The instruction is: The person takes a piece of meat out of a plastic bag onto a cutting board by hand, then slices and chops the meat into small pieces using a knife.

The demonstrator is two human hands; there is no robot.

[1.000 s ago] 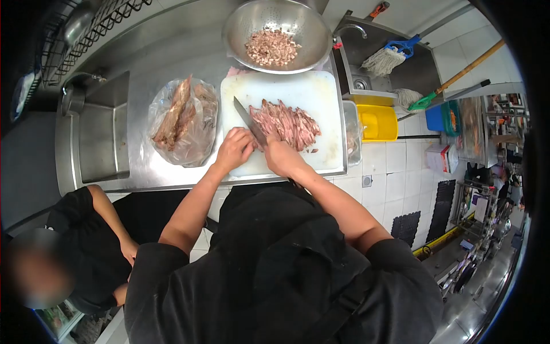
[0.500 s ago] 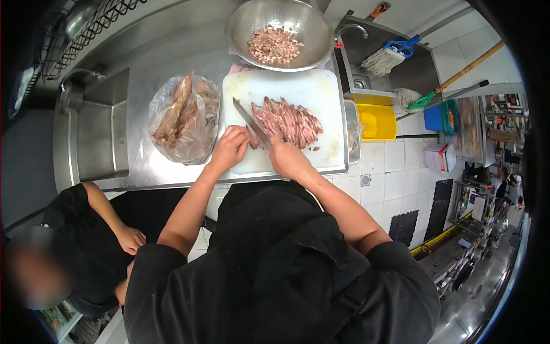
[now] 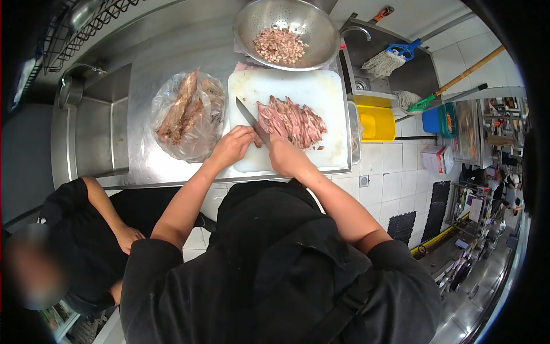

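A kitchen knife (image 3: 247,117) is gripped in my right hand (image 3: 288,156), its blade pointing up and left across the white cutting board (image 3: 243,86). Just left of the blade, my left hand (image 3: 232,145) has its fingers curled down onto a small piece of meat (image 3: 257,143), partly hidden by the fingertips. Cut strips of pinkish-brown meat (image 3: 293,122) lie in a heap right of the knife. Beside the board on the left, a clear plastic bag (image 3: 197,146) holds larger browned meat pieces (image 3: 182,112).
A steel colander (image 3: 321,43) with diced meat (image 3: 281,46) stands behind the board. Sinks (image 3: 103,132) lie at the left and back right. A yellow container (image 3: 378,123) is right of the counter. Another person (image 3: 86,246) is close at my left.
The view has shifted slightly, so the board, bag and colander appear a little farther right. Both hands keep nearly the same pose by the knife and meat.
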